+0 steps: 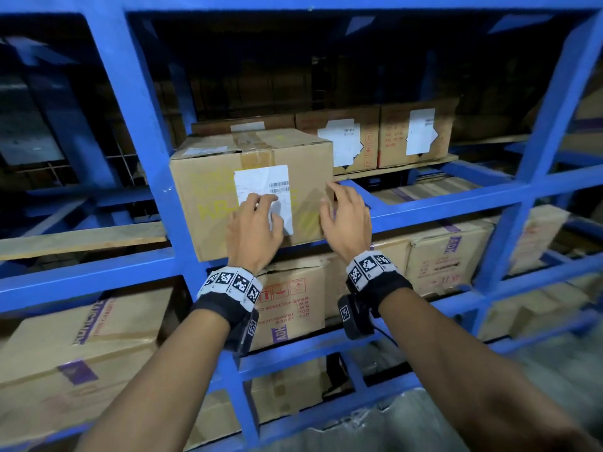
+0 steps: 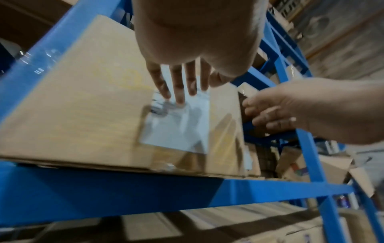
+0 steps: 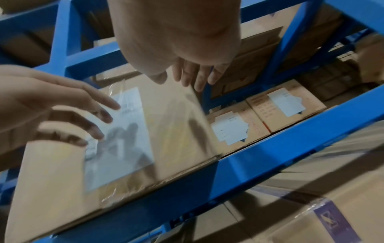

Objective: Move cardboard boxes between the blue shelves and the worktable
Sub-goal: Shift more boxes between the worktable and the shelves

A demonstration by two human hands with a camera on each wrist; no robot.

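Note:
A brown cardboard box (image 1: 208, 190) with yellow print and a white barcode label (image 1: 261, 181) sits at the front of a blue shelf beam (image 1: 440, 203), its face sticking out past the frame. My left hand (image 1: 257, 220) lies flat against the front face, with straight fingers (image 2: 178, 92) touching the label. My right hand (image 1: 342, 216) is at the box's right front corner, fingers (image 3: 197, 82) relaxed and spread along that edge. In the right wrist view the same box (image 3: 176, 123) fills the middle. Neither hand grips anything.
Two smaller labelled boxes (image 1: 355, 141) (image 1: 417, 132) stand farther back on the same shelf, to the right. More cartons (image 1: 293, 301) (image 1: 450, 252) (image 1: 65, 353) fill the shelves below. A blue upright (image 1: 143, 125) runs close along the box's left side. A wooden plank (image 1: 81, 236) lies at left.

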